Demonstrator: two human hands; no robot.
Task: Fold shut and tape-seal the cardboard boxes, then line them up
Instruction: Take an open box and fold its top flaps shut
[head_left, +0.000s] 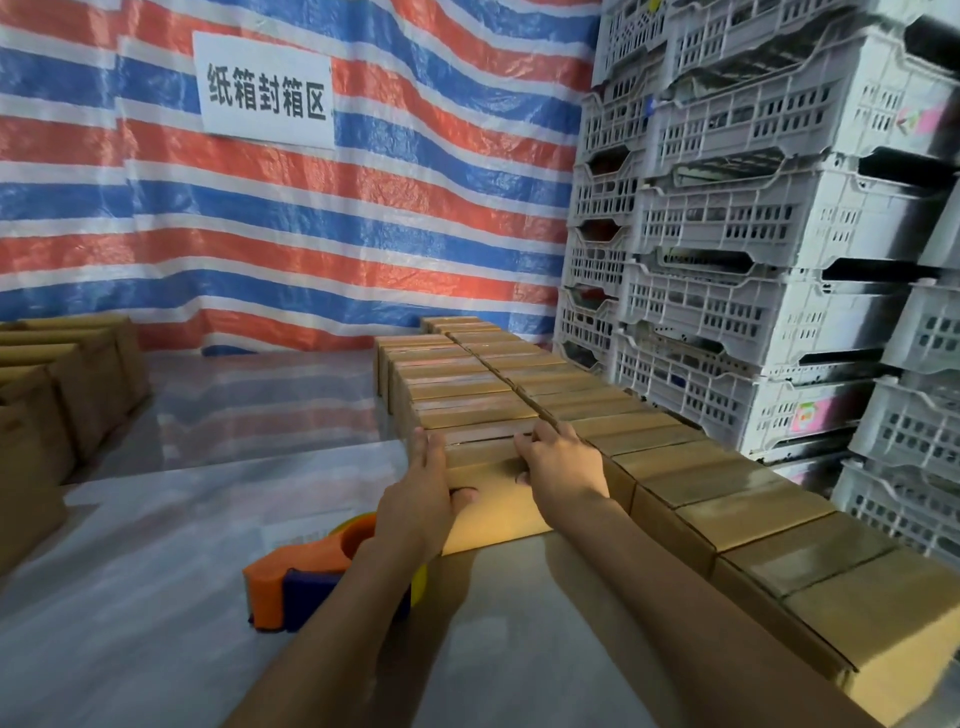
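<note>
Small brown cardboard box (493, 504) at frame centre, standing on grey tabletop (156, 597), touching near end of left row of closed brown boxes (457, 384). Second row of closed boxes (727, 493) just beside, running to lower right of frame.

Left hand (421, 493) grasping box at its left edge: fingers straight along top, thumb pressed on front face. Right hand (558, 462) grasping right part: fingers curled over top, thumb on front face.

Orange-and-blue tape dispenser (291, 582) at lower centre-left, on tabletop, partly hidden by left forearm.

White slotted plastic crates (753, 234) stacked at right; red-white-blue striped tarp (311, 234) behind.
</note>
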